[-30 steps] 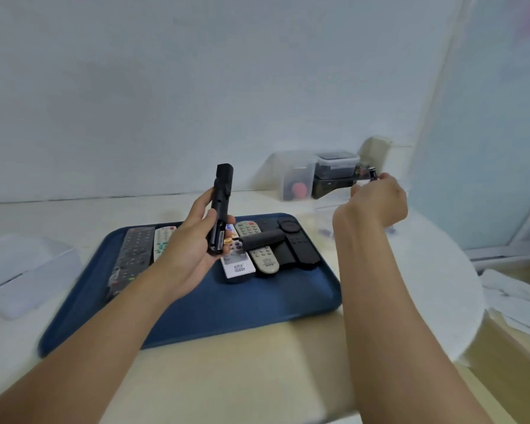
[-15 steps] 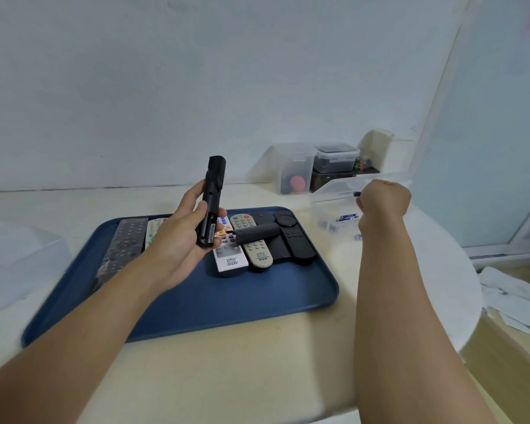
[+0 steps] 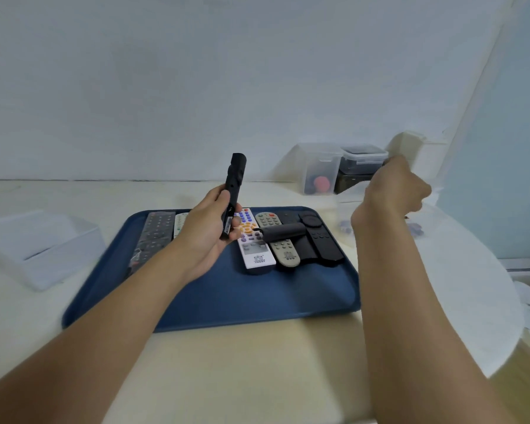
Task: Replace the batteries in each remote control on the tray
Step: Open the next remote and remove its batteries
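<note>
My left hand [image 3: 202,237] grips a slim black remote [image 3: 236,175] upright above the blue tray [image 3: 227,301]. On the tray lie a dark remote [image 3: 155,237] at the left, a white remote [image 3: 254,249], a grey remote [image 3: 286,255] and black remotes [image 3: 322,243]. A black cover piece [image 3: 283,232] lies across them. My right hand [image 3: 395,188] is curled and blurred, raised over a clear box [image 3: 346,215] right of the tray. A small dark battery tip [image 3: 385,162] shows at its fingertips.
A white open box [image 3: 34,249] stands left of the tray. Clear containers [image 3: 322,175] and a dark-filled lidded box [image 3: 363,157] stand against the back wall. A round white tabletop [image 3: 459,286] extends right, with papers beyond its edge.
My right hand dipped towards the clear box, then rose again over it. My left hand kept the black remote upright, almost still.
</note>
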{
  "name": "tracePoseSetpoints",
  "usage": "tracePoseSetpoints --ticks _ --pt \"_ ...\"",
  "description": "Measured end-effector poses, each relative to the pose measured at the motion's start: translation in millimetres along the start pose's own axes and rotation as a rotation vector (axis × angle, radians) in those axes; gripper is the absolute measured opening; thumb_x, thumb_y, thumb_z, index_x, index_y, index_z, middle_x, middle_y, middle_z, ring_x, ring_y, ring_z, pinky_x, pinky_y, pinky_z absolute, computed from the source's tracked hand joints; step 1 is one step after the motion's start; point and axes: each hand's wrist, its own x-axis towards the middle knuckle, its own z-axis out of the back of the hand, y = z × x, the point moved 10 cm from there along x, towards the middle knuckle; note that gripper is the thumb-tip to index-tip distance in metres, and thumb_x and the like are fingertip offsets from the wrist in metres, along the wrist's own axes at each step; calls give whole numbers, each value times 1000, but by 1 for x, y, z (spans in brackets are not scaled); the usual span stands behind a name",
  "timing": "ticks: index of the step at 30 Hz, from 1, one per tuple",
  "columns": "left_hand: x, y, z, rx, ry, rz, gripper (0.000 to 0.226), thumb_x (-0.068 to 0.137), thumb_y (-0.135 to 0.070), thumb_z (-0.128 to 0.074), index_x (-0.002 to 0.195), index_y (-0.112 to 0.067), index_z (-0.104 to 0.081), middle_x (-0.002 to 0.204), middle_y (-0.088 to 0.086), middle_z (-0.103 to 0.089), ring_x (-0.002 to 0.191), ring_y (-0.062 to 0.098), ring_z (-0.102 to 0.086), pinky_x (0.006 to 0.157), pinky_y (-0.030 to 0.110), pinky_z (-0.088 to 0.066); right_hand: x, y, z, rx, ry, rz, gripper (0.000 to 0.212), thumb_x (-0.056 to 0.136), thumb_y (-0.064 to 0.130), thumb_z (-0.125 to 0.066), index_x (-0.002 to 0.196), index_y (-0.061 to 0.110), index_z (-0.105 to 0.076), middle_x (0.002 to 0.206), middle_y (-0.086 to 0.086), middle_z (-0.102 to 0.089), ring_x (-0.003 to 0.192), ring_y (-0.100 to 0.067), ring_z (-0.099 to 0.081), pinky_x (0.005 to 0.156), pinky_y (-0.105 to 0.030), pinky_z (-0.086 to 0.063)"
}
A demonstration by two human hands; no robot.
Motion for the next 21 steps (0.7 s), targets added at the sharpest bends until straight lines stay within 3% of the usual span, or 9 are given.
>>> tracePoseSetpoints --ticks 1,3,6,8,11,13,15,18,21 --pt "1 -1 2 -12 -15 0 20 109 -18 -40 104 -14 -59 82 4 -48 59 11 -40 49 22 -33 -7 -1 -6 35 23 34 2 86 15 -50 87 15 -49 108 -9 -58 67 -18 -57 54 -23 -44" --pt "3 -6 7 -37 -36 -3 14 107 -17 -44 102 -13 -57 80 2 -44 55 10 -36 45 20 -29 -22 -6 -24 33 133 115 9 86 9 -51 79 15 -50 98 -12 -64 54 -11 -53 47 -21 -44" --pt "0 -19 18 6 -77 -42 9 105 -15 -48 107 -14 -56 80 0 -41 52 9 -32 44 20 -27 -40 -17 -44 1 248 193 11 81 12 -56 90 14 -61 105 -14 -67 70 -15 -58 74 -37 -60" --pt "-7 -33 32 103 -114 -106 10 104 -13 -49 111 -15 -57 80 0 -39 51 10 -29 43 21 -26 -59 -20 -57 3 344 243 11 82 9 -55 88 14 -63 87 -5 -67 74 -17 -62 79 -42 -60" --pt "-17 -52 57 272 -193 -192 18 101 -15 -54 118 -16 -61 74 0 -38 44 9 -29 41 22 -29 -111 -28 -84 -89 658 317 17 87 -1 -51 86 11 -63 72 -2 -63 65 -16 -64 62 -30 -54" --pt "-26 -70 79 331 -266 -240 15 100 -20 -58 113 -15 -64 67 -2 -38 42 10 -32 43 25 -32 -159 -50 -104 -258 964 348 19 88 -3 -53 86 11 -65 72 -3 -65 66 -16 -65 61 -30 -53" --pt "-37 -90 104 421 -352 -299 15 98 -27 -62 97 -13 -63 60 -3 -40 46 13 -36 50 31 -35 -207 -69 -116 -428 1222 468 19 89 -1 -57 89 12 -70 75 0 -70 70 -11 -66 68 -33 -56" --pt "-59 -127 149 559 -493 -390 18 96 -27 -63 83 -16 -56 63 -1 -45 55 16 -42 60 38 -41 -281 -80 -136 -555 1498 710 23 93 0 -56 101 13 -73 94 5 -74 78 4 -63 73 -15 -49" --pt "-76 -158 187 621 -610 -454 23 95 -24 -63 77 -18 -50 65 0 -46 54 17 -42 58 34 -41 -331 -100 -164 -773 1624 902 36 97 4 -48 126 16 -65 127 2 -67 113 -9 -60 98 -21 -45"
